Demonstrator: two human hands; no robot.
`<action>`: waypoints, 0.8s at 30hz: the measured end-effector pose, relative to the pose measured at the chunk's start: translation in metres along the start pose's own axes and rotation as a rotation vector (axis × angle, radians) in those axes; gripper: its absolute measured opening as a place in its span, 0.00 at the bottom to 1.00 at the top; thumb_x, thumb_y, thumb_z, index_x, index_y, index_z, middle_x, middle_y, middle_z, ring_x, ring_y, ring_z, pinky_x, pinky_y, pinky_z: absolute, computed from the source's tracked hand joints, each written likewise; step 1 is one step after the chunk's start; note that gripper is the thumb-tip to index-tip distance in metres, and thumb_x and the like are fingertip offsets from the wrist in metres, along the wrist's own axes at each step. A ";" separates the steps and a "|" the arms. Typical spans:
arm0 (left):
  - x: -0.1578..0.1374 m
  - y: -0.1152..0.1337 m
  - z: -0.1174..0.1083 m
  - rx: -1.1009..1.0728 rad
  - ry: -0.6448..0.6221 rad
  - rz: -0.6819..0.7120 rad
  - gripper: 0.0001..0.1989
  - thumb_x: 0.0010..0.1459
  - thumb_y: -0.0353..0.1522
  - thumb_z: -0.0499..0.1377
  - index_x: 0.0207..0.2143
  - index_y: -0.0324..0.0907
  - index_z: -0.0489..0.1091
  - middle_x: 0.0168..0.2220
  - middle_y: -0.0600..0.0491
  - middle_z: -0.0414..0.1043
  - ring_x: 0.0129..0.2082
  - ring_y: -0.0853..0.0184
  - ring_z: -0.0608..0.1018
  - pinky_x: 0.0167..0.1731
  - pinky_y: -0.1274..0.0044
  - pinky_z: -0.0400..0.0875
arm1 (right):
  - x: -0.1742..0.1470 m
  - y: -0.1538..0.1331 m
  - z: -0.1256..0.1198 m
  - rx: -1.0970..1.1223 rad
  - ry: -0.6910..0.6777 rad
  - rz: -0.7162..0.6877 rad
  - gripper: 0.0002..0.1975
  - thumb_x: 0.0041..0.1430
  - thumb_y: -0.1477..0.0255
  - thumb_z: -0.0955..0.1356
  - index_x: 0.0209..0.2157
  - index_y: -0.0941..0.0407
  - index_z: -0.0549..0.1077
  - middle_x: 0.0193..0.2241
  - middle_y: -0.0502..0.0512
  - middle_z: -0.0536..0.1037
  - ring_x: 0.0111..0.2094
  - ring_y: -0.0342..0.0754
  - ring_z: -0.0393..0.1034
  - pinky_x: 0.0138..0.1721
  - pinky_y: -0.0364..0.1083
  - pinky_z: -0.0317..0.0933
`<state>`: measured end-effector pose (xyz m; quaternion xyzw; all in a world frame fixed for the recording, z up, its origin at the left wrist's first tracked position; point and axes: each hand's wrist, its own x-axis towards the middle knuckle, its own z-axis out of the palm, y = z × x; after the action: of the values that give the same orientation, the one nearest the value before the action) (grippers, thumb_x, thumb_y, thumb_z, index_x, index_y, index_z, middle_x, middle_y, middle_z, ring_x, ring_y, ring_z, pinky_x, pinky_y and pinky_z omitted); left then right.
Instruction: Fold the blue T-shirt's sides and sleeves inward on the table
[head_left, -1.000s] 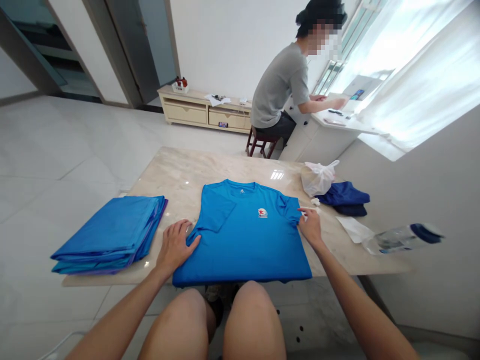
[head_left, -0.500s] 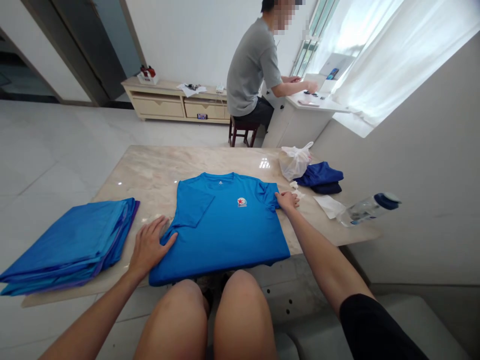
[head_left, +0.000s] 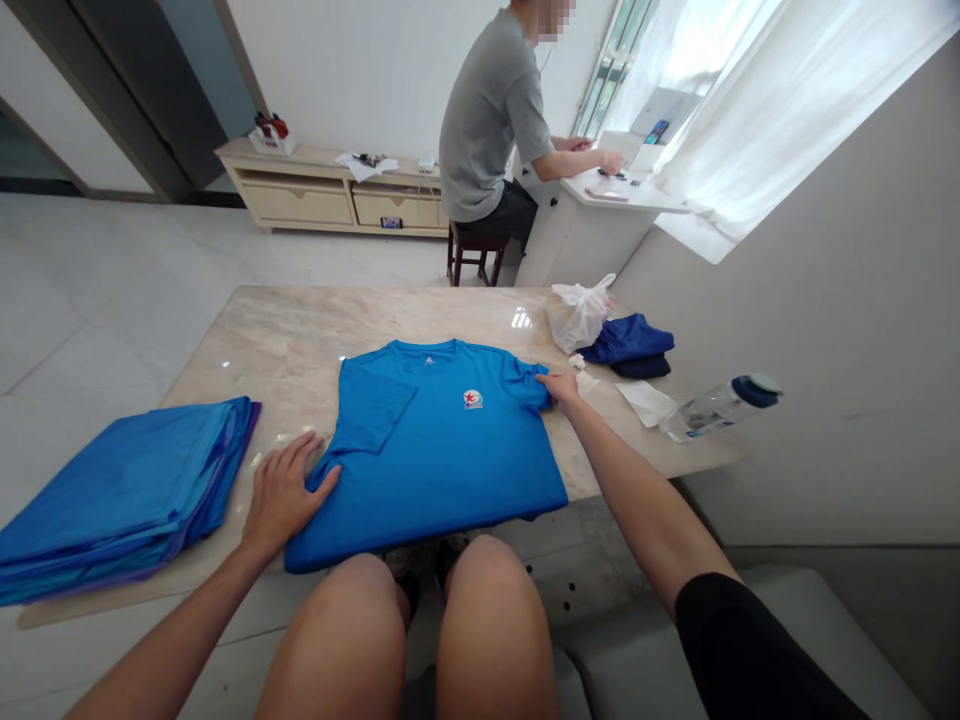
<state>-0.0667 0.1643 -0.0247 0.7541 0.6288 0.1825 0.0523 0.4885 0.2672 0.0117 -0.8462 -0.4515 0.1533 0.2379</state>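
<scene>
The person wore a black short sleeve [head_left: 739, 640] on the right arm, while forearms, hands and knees were bare.

We see a pale marble surface [head_left: 315, 330] carrying everything. Flat at its near edge lies a blue T-shirt [head_left: 442, 440], its hem hanging slightly over the edge. At the left end sits a stack of folded blue shirts [head_left: 120, 495]. Toward the far right corner lie a white plastic bag [head_left: 576, 315] and, touching it, a dark blue garment [head_left: 628, 345]. Near these rest a white paper [head_left: 646, 402] and a water bottle [head_left: 716, 405] lying on its side.
</scene>
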 end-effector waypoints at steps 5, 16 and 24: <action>0.000 0.000 0.001 -0.001 0.009 0.007 0.36 0.69 0.53 0.51 0.67 0.39 0.71 0.71 0.37 0.71 0.70 0.43 0.72 0.75 0.51 0.56 | -0.022 -0.029 -0.011 -0.174 0.069 -0.056 0.16 0.74 0.64 0.68 0.57 0.56 0.80 0.50 0.65 0.85 0.52 0.59 0.79 0.53 0.52 0.69; -0.001 -0.001 0.002 -0.015 0.011 0.010 0.34 0.69 0.52 0.53 0.66 0.40 0.73 0.71 0.37 0.71 0.70 0.43 0.72 0.74 0.51 0.57 | -0.108 -0.052 0.015 -0.721 -0.170 -0.697 0.22 0.80 0.63 0.63 0.66 0.60 0.71 0.60 0.70 0.78 0.61 0.61 0.70 0.51 0.50 0.67; -0.002 -0.002 0.005 -0.036 0.031 0.017 0.32 0.69 0.51 0.54 0.66 0.41 0.73 0.71 0.38 0.71 0.69 0.43 0.72 0.74 0.50 0.57 | -0.117 -0.052 0.017 -0.638 -0.215 -0.718 0.21 0.85 0.65 0.56 0.56 0.56 0.77 0.53 0.63 0.83 0.53 0.55 0.77 0.45 0.46 0.61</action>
<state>-0.0673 0.1637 -0.0304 0.7555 0.6196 0.2058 0.0544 0.3807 0.1987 0.0313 -0.6471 -0.7612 0.0019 -0.0432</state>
